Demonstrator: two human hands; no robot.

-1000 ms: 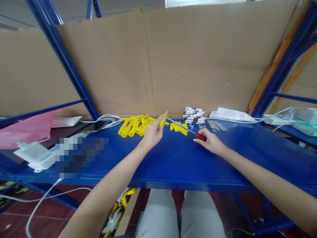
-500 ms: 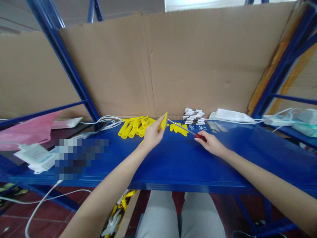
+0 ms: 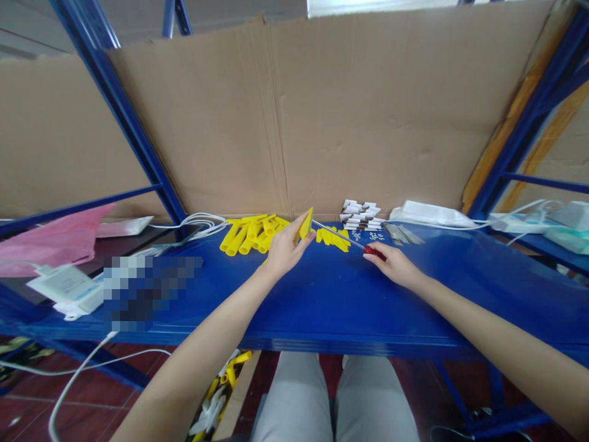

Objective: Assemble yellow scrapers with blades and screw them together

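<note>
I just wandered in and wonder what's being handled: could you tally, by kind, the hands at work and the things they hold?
Hands (left hand, right hand): 2
Yellow piece, in the left hand: 1
Red-handled tool, in the right hand: 1
Total: 4

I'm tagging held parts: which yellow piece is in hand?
The yellow piece in the left hand, near the tip of the screwdriver; yellow tubes and small yellow pieces lie on the shelf.
</note>
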